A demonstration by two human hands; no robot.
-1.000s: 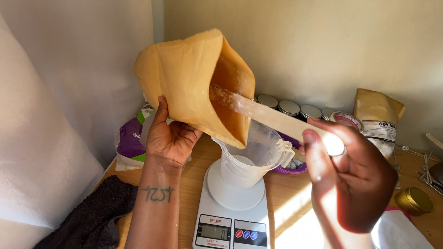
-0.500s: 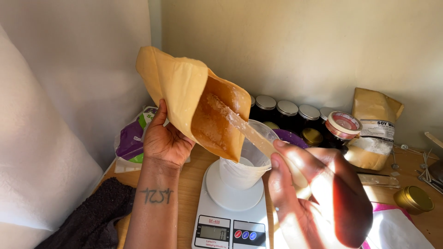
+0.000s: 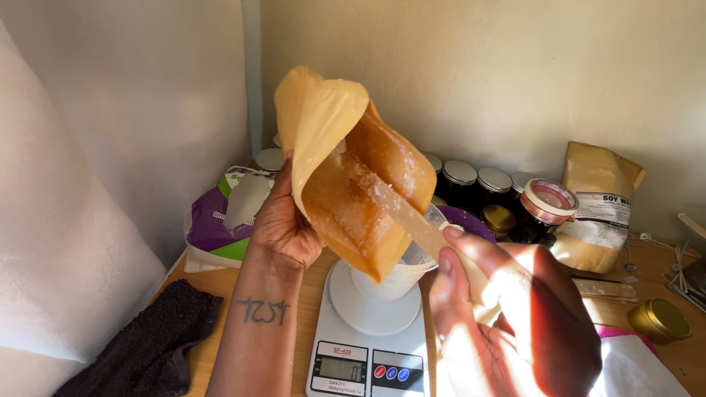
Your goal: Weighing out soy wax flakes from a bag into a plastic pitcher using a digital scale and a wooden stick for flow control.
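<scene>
The left hand (image 3: 283, 224) grips a tan paper bag (image 3: 323, 140) by its outer wall, thumb up along the paper, and holds it tipped with its open mouth turned down and toward the viewer, right above the white scale (image 3: 371, 334). The right hand (image 3: 515, 316) is closed around the near end of a flat wooden stick (image 3: 397, 209), whose far end reaches up inside the bag among pale, grainy flakes clinging to the inner wall. A clear plastic cup (image 3: 401, 276) stands on the round platform of the scale, directly under the lower lip of the bag; the bag's corner hides much of the cup. Compared with a second ago, the bag has been turned so that its mouth opens more toward the camera and more of its amber inside shows, the stick has gone deeper into it, and the right hand has come lower and nearer, now covering the scale's right edge. Behind the scale stands a row of dark jars with silver lids (image 3: 478, 180), a roll of tape (image 3: 548, 200) and a second tan bag (image 3: 596, 206); left of the scale lie a purple and green pouch (image 3: 220, 228) and a dark cloth (image 3: 158, 342), and a gold tin (image 3: 660, 320) sits to its right.
</scene>
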